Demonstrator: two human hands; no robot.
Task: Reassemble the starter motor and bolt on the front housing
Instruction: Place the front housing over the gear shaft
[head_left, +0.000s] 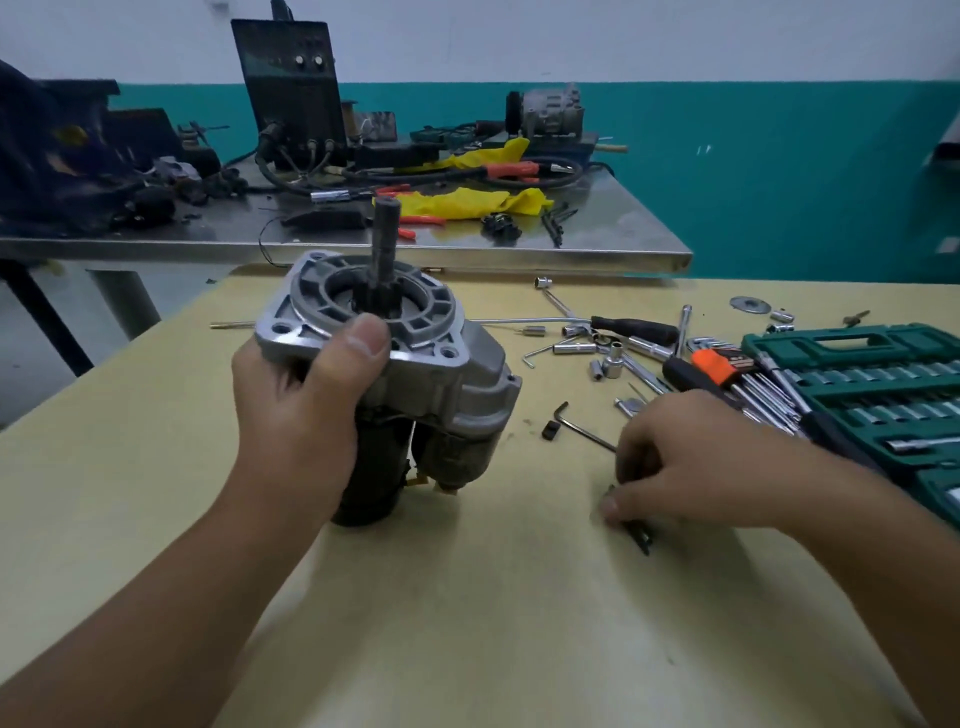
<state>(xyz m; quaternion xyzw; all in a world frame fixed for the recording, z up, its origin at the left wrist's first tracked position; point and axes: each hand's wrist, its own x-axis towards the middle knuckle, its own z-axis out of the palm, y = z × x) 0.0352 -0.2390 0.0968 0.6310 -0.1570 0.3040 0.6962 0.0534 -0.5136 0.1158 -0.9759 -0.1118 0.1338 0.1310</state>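
The starter motor (457, 410) stands upright on the yellow table (467, 597), its dark shaft (386, 244) pointing up. The silver front housing (431, 317) sits on top of the black motor body. My left hand (306, 410) grips the housing flange, thumb over its near rim. To the right, my right hand (685, 467) rests low on the table and pinches a small dark bolt-like piece (636, 535) lying there. A black hex key (582, 428) lies just left of that hand.
A green socket set case (872, 384) lies open at the right edge, with loose sockets, extension bars and a black-handled driver (634, 328) scattered beside it. Behind stands a steel bench (467, 244) with yellow rags, cables and a dark machine (291, 93).
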